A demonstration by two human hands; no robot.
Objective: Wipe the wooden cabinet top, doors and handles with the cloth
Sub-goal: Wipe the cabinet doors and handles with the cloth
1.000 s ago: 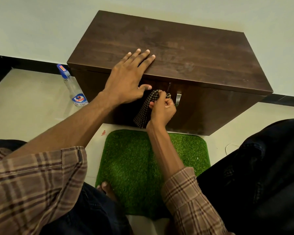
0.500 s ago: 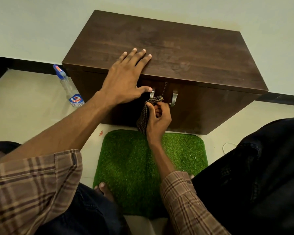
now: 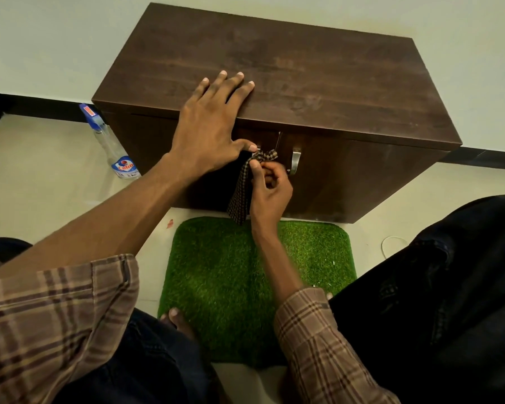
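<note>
Moves off the right-door handle (image 3: 295, 160) a second ago — right hand (image 3: 270, 190) now beside the left one, pinching the cloth (image 3: 245, 185) by its top, more fabric hanging — thumb up at the bunched end.

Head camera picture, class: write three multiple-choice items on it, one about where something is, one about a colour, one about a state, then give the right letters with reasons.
1. Where does the spray bottle stand?
A. on the cabinet top
B. on the floor at the cabinet's left end
C. on the mat

2. What colour is the mat in front of the cabinet?
A. green
B. red
C. blue

3. How is the left hand placed?
A. curled round the spray bottle
B. hanging in the air
C. flat on the cabinet top's front edge, fingers straight

Answers:
1 B: the bottle stands on the pale floor beside the cabinet's left side.
2 A: the grass-like mat is bright green.
3 C: its fingers lie straight on the wood, while the right hand pinches the checked cloth at the handles.
</note>
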